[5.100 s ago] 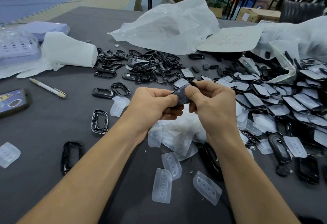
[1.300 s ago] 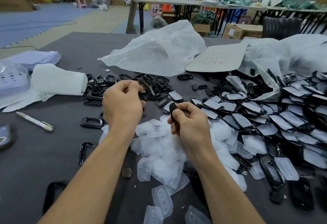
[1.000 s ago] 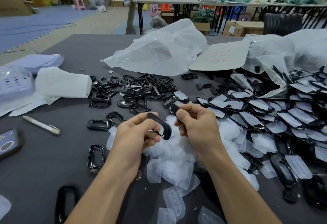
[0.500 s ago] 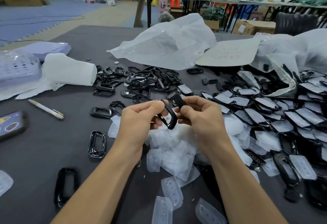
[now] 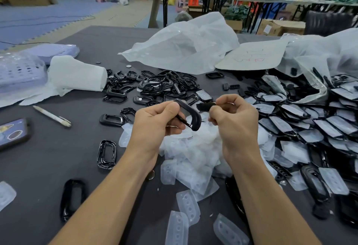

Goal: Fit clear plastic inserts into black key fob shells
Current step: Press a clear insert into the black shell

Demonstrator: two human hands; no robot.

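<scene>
My left hand (image 5: 157, 120) grips a black key fob frame (image 5: 190, 116), held on edge above the table. My right hand (image 5: 235, 121) pinches a second black fob piece (image 5: 205, 106) close beside the frame's upper end; the two pieces sit almost touching. Under both hands lies a heap of clear plastic inserts (image 5: 193, 153). Several empty black shells (image 5: 155, 86) are piled behind my hands. To the right lie rows of finished fobs with inserts fitted (image 5: 310, 120).
On the dark table (image 5: 48, 157), a white roll (image 5: 77, 75) and lilac packs sit at the left, with a pen (image 5: 51, 116) and a phone (image 5: 12, 133). Loose shells (image 5: 107, 153) lie nearby. Plastic bags (image 5: 186, 45) and a cardboard sheet (image 5: 251, 55) lie behind.
My left hand reached to the shell pile, took a black frame and brought it back beside the piece in my right hand. Both hands have since stayed close together.
</scene>
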